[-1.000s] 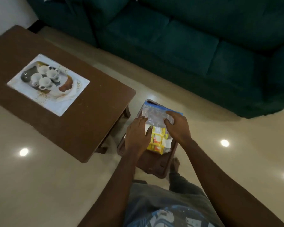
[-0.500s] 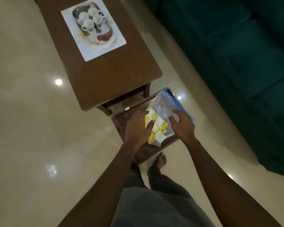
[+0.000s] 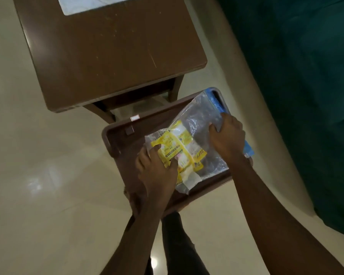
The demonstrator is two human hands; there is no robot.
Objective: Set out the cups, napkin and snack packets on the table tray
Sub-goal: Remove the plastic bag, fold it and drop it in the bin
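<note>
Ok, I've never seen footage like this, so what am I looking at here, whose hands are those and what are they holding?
There is no machine here. A person wears a camera on the head, so the one picture looks down at their own arms and legs. The left hand and right hand both grip a clear bag with a blue seal strip; yellow snack packets show through the plastic. The left fingers pinch the packet end, the right fingers the end near the seal. The bag lies on a brown tray; what carries the tray is hidden. Beyond it stands a wooden table with a white mat at the picture's top edge. A green sofa is on the right.
</note>
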